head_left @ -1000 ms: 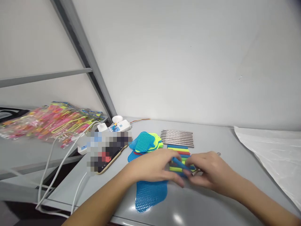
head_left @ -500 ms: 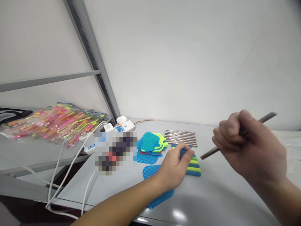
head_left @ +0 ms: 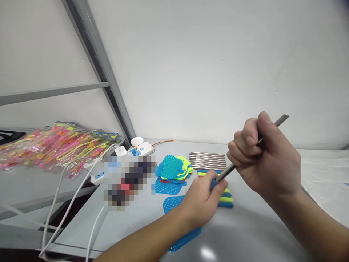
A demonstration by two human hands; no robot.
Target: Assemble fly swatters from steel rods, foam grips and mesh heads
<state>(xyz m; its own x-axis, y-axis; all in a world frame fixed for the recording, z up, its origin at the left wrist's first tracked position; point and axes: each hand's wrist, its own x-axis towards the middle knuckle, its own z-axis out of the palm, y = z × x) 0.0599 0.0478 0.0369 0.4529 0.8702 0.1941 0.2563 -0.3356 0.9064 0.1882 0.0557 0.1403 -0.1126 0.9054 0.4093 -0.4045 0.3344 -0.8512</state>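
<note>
My left hand (head_left: 203, 198) is closed around a blue tube-shaped handle (head_left: 213, 183), its open end facing up. My right hand (head_left: 265, 156) grips a thin metal rod (head_left: 280, 120) that slants down to the left. The rod's lower tip meets the mouth of the blue handle; how deep it sits inside I cannot tell. Beneath my left forearm lies a blue perforated fly swatter head (head_left: 172, 202), partly covered. Behind my left hand are several coloured handles (head_left: 226, 204) in blue, yellow and green, partly hidden.
A row of metal rods (head_left: 207, 160) lies at the back. Left of it is a pile of swatter heads (head_left: 172, 168). Power strips (head_left: 141, 149) with white cables, a blurred patch (head_left: 129, 182) and plastic-wrapped bundles (head_left: 62, 143) are further left. Clear plastic sheeting (head_left: 324, 182) lies right.
My right hand has moved left and brought the rod's lower end to the blue handle's mouth. The handle now tilts toward the rod. The view has shifted slightly.
</note>
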